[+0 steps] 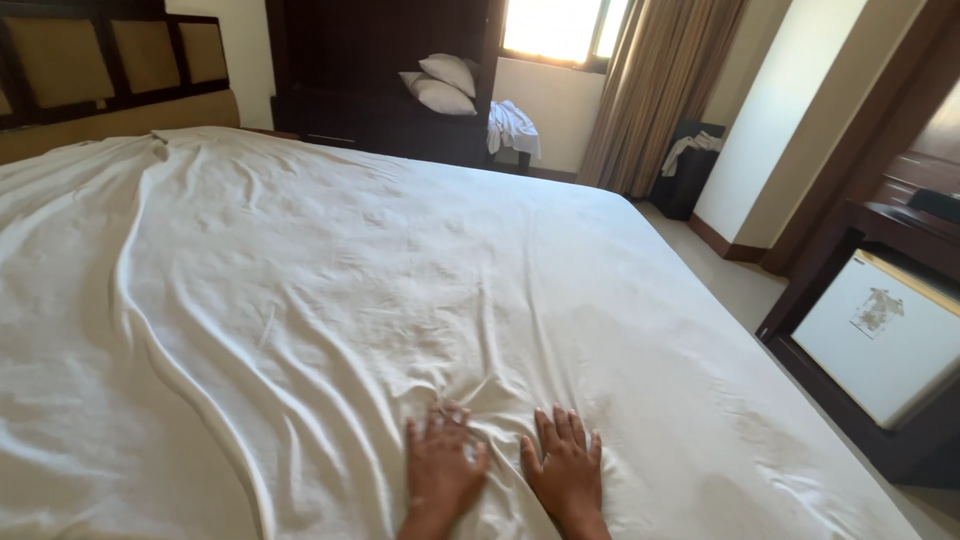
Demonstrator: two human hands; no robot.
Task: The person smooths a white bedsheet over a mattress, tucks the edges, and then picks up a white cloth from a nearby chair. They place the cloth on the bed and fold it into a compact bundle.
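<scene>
at the bottom centre of the frame the left hand (pixel 441 468) and right hand (pixel 566 470) lie flat, fingers spread, pinching nothing, on the white sheet (pixel 330 300). the sheet covers the bed across the left and middle, creased around the hands; two pillows (pixel 440 84) sit at upper centre.

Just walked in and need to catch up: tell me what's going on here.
A person is leaning over a bed, with the left hand and right hand pressed flat, side by side, on a white sheet. The sheet covers the mattress but is wrinkled, with long folds running towards the headboard. Two pillows sit off the bed on a dark cabinet by the window.
</scene>
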